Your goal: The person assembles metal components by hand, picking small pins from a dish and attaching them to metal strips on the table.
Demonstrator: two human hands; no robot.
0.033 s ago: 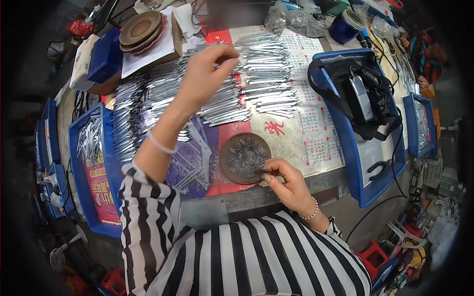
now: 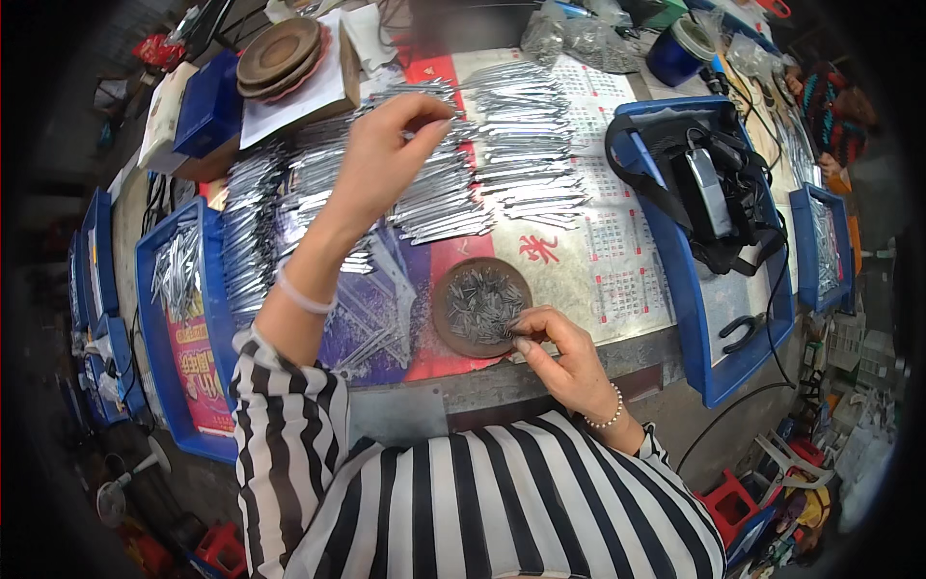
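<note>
Silver metal strips (image 2: 482, 164) are laid in overlapping rows across the calendar-covered table (image 2: 617, 261), their long axes running roughly left to right in the head view, tilted slightly down toward the right. No difference can be made out against the earlier picture, which shows the same instant: both hands and all pieces are placed alike.

The left hand (image 2: 381, 159) is stretched out over the rows, wrist ringed by a white band. Its thumb and forefinger are pinched together at the tips (image 2: 434, 108), right at the upper edge of the strip rows; whether a strip is actually clamped between them cannot be told, since the pinch point is too small to resolve.

A round brown dish (image 2: 479, 307) is set near the table's front edge, filled with small silver pins that point in mixed directions. The right hand (image 2: 559, 352) is held at the dish's lower right rim, its fingertips (image 2: 521, 340) drawn together and touching the pins at that edge. A beaded bracelet is worn on this wrist.

Blue trays (image 2: 178, 318) are seen at both sides, the left one holding more strips, the right one (image 2: 694, 367) a black strapped device (image 2: 709, 193). Stacked brown dishes (image 2: 280, 53) are placed at the far left.
</note>
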